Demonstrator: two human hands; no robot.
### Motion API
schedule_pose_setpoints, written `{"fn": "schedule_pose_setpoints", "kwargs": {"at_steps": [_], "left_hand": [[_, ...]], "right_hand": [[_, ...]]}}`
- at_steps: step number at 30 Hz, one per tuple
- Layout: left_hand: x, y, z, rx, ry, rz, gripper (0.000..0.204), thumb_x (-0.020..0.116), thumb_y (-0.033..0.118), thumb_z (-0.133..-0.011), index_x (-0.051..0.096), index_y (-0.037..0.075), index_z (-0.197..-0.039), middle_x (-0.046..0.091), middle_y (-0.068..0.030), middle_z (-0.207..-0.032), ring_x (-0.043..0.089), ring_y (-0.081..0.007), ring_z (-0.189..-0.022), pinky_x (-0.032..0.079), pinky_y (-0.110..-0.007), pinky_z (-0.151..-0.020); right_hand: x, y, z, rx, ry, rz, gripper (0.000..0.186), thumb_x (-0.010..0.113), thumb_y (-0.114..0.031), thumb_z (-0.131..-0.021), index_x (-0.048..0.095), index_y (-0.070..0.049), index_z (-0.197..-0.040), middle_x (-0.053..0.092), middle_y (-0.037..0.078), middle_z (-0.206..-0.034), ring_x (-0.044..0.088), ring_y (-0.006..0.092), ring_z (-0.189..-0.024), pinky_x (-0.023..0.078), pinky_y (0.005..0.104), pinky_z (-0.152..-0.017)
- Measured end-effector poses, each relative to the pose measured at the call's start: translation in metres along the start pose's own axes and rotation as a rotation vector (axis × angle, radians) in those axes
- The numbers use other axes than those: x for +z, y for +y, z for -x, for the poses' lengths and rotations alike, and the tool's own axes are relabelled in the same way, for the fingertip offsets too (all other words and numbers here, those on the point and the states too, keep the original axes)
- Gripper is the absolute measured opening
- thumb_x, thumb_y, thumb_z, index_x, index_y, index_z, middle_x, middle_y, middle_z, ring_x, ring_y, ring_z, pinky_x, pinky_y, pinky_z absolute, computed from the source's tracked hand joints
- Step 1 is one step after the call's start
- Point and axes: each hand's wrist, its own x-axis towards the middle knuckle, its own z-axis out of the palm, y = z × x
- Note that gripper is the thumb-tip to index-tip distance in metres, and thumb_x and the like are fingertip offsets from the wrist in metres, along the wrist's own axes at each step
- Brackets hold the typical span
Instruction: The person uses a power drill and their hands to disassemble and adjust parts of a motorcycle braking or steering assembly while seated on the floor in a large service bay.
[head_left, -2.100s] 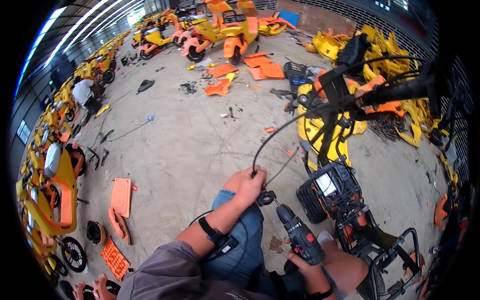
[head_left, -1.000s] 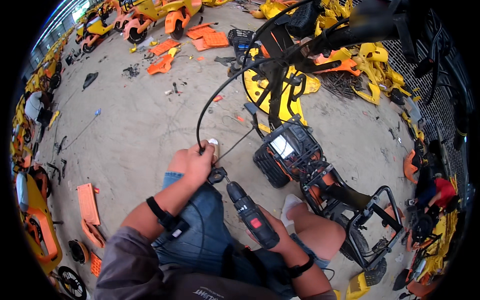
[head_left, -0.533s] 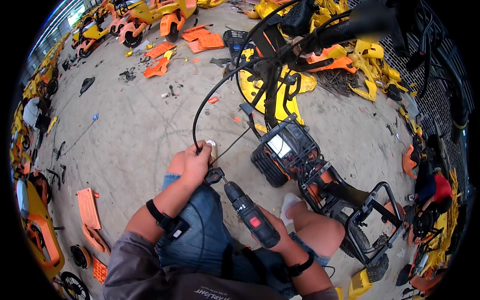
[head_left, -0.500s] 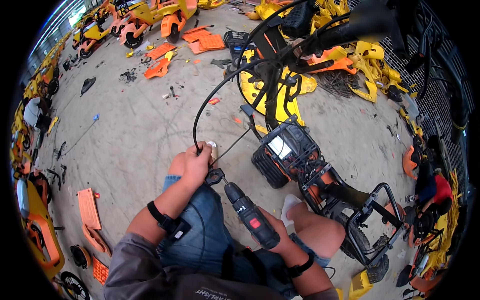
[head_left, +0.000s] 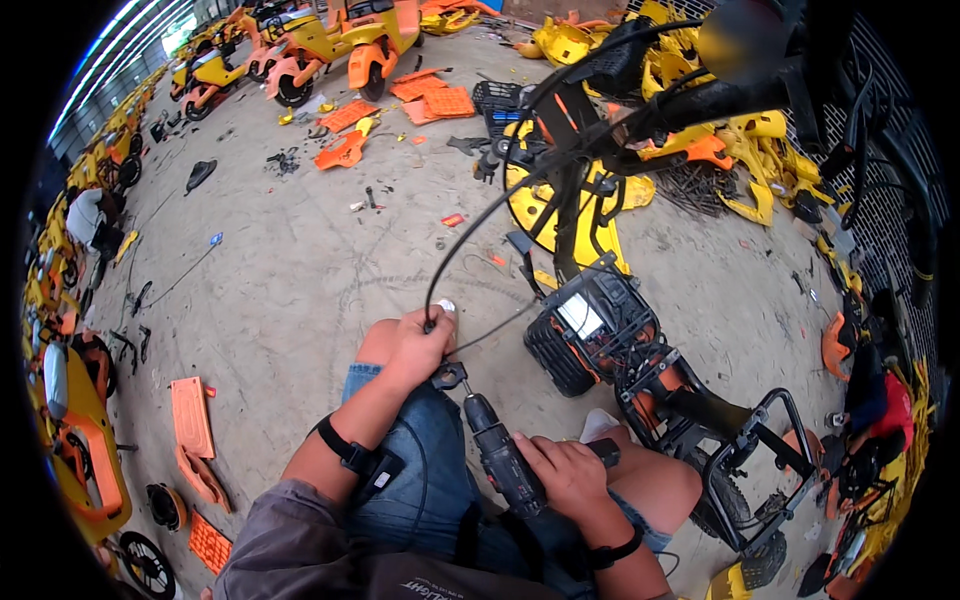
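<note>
My left hand is closed around a black cable, which arcs up toward the scooter's handlebar. Just below those fingers sits a small black bracket; whether the hand also grips it is hidden. A black cordless drill lies over my lap, its bit pointing up at the bracket. I cannot tell whether the tip is seated in it. My right hand is wrapped over the drill from the right, with the dark end of its handle showing beyond the fingers.
A stripped scooter frame stands close on my right, its black battery box ahead of it. Yellow panels are heaped far right. Orange panels lie at left. Parked scooters line the back, and a person is far left.
The drill has rolled, so its handle now points right, and my right hand has come over its top. My left hand keeps its hold on the cable. The whole view has shifted.
</note>
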Motion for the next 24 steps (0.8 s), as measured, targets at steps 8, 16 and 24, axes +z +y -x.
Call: {"fn": "schedule_pose_setpoints", "kwargs": {"at_steps": [8, 16, 24], "left_hand": [[-0.001, -0.044, -0.012, 0.063, 0.046, 0.098, 0.022, 0.058, 0.013, -0.093, 0.055, 0.004, -0.073, 0.053, 0.0000, -0.061, 0.047, -0.0075, -0.055, 0.039, -0.027, -0.051], [-0.009, -0.020, -0.010, -0.003, 0.069, 0.071, 0.031, 0.057, 0.020, -0.097, 0.057, 0.003, -0.072, 0.055, -0.0020, -0.060, 0.050, -0.0105, -0.051, 0.042, -0.028, -0.048], [-0.001, -0.034, -0.016, -0.013, 0.117, 0.082, 0.035, 0.060, 0.021, -0.093, 0.048, 0.005, -0.064, 0.050, 0.0018, -0.053, 0.046, -0.0059, -0.051, 0.037, -0.027, -0.047]], "right_hand": [[-0.055, -0.016, -0.021, -0.132, -0.088, 0.188, 0.052, 0.059, -0.007, -0.078, 0.058, -0.008, -0.131, 0.066, 0.008, -0.109, 0.064, 0.0211, -0.078, 0.051, 0.0329, -0.073], [-0.156, -0.011, -0.031, -0.204, 0.099, -0.108, 0.049, 0.067, -0.006, -0.078, 0.056, 0.002, -0.126, 0.067, 0.015, -0.103, 0.065, 0.0260, -0.082, 0.052, 0.0380, -0.073], [-0.140, -0.019, -0.046, 0.184, 0.988, -1.041, 0.062, 0.059, -0.001, -0.082, 0.034, 0.000, -0.138, 0.050, 0.019, -0.122, 0.055, 0.0202, -0.079, 0.046, 0.0304, -0.073]]}}
